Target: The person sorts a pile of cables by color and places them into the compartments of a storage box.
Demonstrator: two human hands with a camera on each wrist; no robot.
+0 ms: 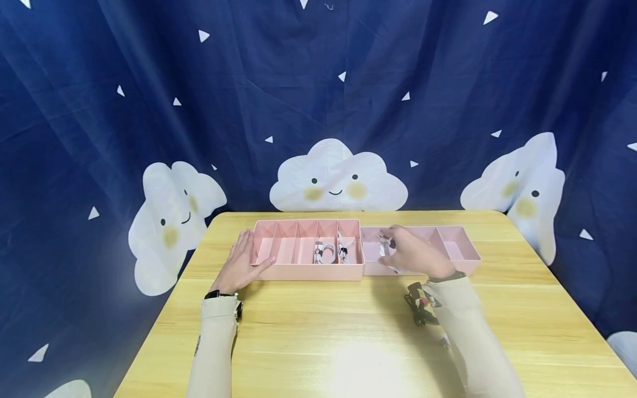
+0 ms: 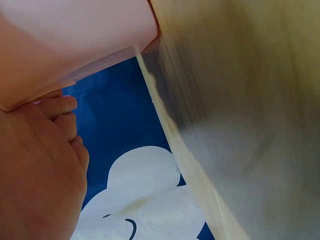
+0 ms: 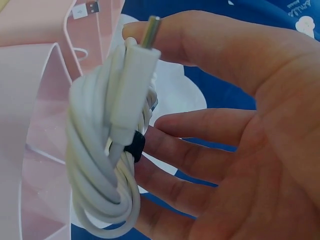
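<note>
My left hand (image 1: pixel 240 266) rests against the left end of a pink divided box (image 1: pixel 306 272), its fingers extended along the side and its thumb at the front rim. In the left wrist view, that hand (image 2: pixel 40 170) touches the box's wall. A white coiled cable (image 3: pixel 97 150) with a black tie and a metal plug tip is held between the thumb and fingers of my right hand (image 1: pixel 417 251), above the paler pink box (image 1: pixel 460 251) on the right. White bundled cables (image 1: pixel 327 254) lie in the pink box's two rightmost compartments.
Both boxes stand end to end near the back of the wooden table (image 1: pixel 318 315). A dark corded item (image 1: pixel 418 309) with a red spot lies in front of the paler box, partly behind my right sleeve. A blue curtain (image 1: pixel 318 94) with clouds hangs behind.
</note>
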